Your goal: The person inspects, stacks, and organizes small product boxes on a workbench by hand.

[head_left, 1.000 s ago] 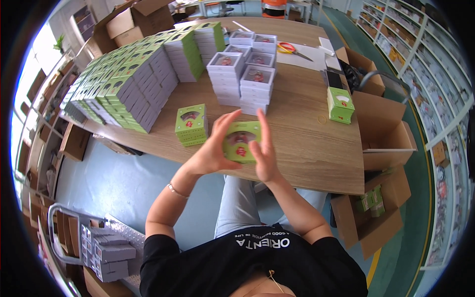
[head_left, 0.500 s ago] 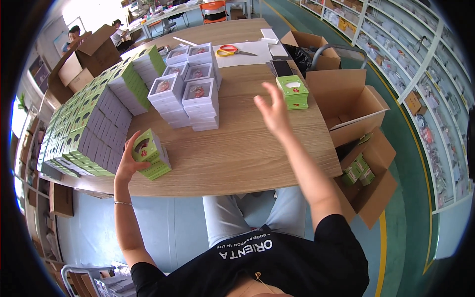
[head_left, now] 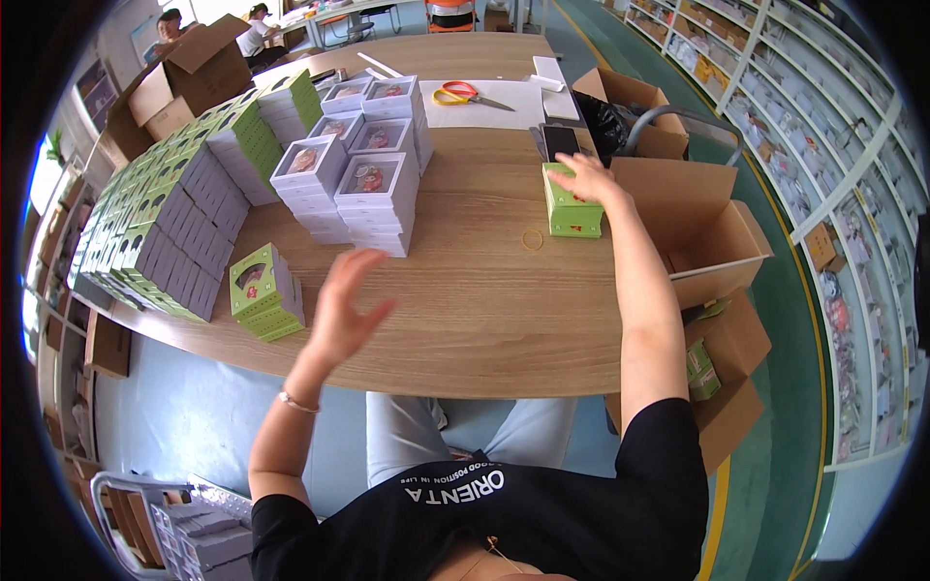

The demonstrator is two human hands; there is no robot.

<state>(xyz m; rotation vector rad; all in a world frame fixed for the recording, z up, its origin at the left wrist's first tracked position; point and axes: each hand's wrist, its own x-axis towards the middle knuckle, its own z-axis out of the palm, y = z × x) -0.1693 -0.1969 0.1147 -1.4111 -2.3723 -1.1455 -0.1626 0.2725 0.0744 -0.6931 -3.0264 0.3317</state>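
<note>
My right hand (head_left: 589, 181) is over the stack of green printed card sleeves (head_left: 573, 221) at the right of the table. Its fingers are spread across the top of the stack and hide part of it; I cannot tell whether they press on it. My left hand (head_left: 349, 305), slightly blurred, hovers above the tabletop with fingers apart and nothing in it. To its left, near the front edge, stands a small stack of green-sleeved boxes (head_left: 266, 295). Just beyond are stacked white boxes (head_left: 373, 194) with clear lids and reddish items inside.
Many green-sleeved boxes (head_left: 165, 228) form a block at the left. A yellow rubber band (head_left: 533, 239) lies on the wooden table (head_left: 475, 320). Scissors (head_left: 468, 95) and a dark phone (head_left: 560, 143) lie farther back. Open cartons (head_left: 697, 189) stand beside the right edge.
My left hand has left the small green stack and moved right. My right hand has moved right onto the sleeve stack. A rubber band now shows on the table. The view has shifted slightly.
</note>
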